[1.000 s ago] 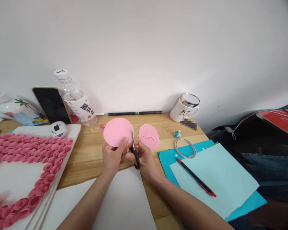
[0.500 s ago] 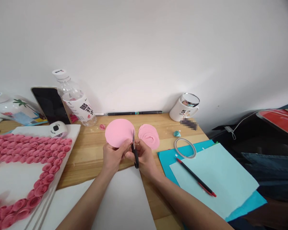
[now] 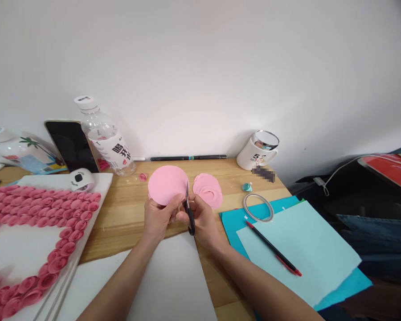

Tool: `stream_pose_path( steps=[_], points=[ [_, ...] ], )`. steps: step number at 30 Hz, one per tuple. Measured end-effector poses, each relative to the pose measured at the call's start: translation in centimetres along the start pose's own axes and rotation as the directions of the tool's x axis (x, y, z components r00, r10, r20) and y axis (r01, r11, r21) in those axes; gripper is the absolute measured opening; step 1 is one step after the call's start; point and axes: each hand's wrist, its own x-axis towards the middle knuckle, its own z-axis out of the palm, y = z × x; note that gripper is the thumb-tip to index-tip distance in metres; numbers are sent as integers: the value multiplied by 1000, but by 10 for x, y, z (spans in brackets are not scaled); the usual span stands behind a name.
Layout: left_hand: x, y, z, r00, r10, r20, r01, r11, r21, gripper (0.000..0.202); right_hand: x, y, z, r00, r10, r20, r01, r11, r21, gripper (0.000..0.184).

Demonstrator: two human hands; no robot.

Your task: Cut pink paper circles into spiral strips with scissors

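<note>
My left hand point(image 3: 157, 217) pinches the lower edge of a round pink paper disc point(image 3: 169, 184), thumb on top. Black-handled scissors point(image 3: 190, 218) are in my right hand point(image 3: 202, 220), their blades upright against the disc's right edge. Whether the blades are apart is too small to tell. Just right of them, a pink paper spiral point(image 3: 207, 191) lies on the wooden table point(image 3: 120, 223). A small rolled pink paper rose point(image 3: 142, 177) sits left of the disc.
At left is a white board point(image 3: 16, 247) bordered with rolled pink roses. A water bottle point(image 3: 110, 149) and phone point(image 3: 71, 145) stand behind it. To the right are a mug point(image 3: 255, 151), a tape roll point(image 3: 258, 207), blue paper sheets point(image 3: 307, 249) and a pen point(image 3: 270, 247).
The disc shifts very slightly to the right in view, with both hands and the scissors nearly in the same place. Nothing is let go or picked up.
</note>
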Motion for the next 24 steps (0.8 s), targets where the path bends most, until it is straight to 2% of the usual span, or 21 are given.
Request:
stream_pose_path(
  steps=[5, 11, 15, 24],
  points=[
    [0, 2, 0, 999, 28, 33, -28, 1000, -5, 33, 0, 0, 0, 1000, 10, 4, -10, 1000, 21, 41],
    [-1, 2, 0, 998, 56, 33, -55, 998, -31, 33, 1, -1, 0, 1000, 2, 12, -3, 999, 42, 40],
    [-1, 4, 0, 997, 71, 20, -69, 995, -72, 36, 0, -1, 0, 999, 43, 5, -43, 999, 26, 42],
    [-1, 8, 3, 1000, 5, 24, -1, 988, -156, 35, -3, -1, 5, 992, 127, -14, -126, 991, 51, 43]
  ],
)
